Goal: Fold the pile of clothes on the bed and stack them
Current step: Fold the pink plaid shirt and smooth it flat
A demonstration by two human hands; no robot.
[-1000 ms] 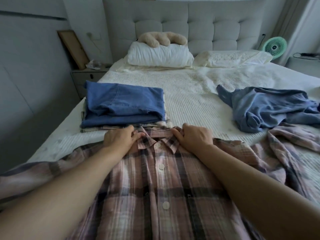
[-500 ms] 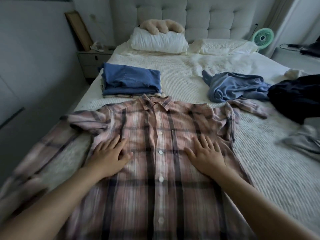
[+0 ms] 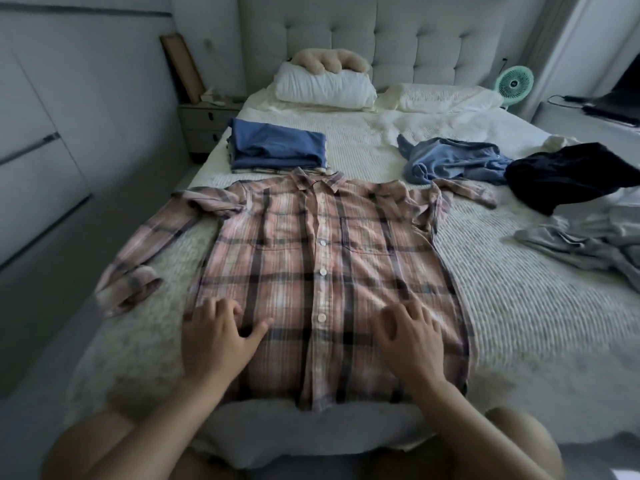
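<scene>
bare bedspread [image 3: 519, 299] right, folded stack [image 3: 277, 147] beyond collar

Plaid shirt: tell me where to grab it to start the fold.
Pinch the plaid shirt at its left shoulder seam and the hem below it, coming from the left edge. It lies flat, face up and buttoned, with that sleeve spread out to the side, ready to fold inward.

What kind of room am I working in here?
Most likely a home bedroom: a made bed with a tufted headboard, pillows at its head, and a nightstand beside it.
</scene>
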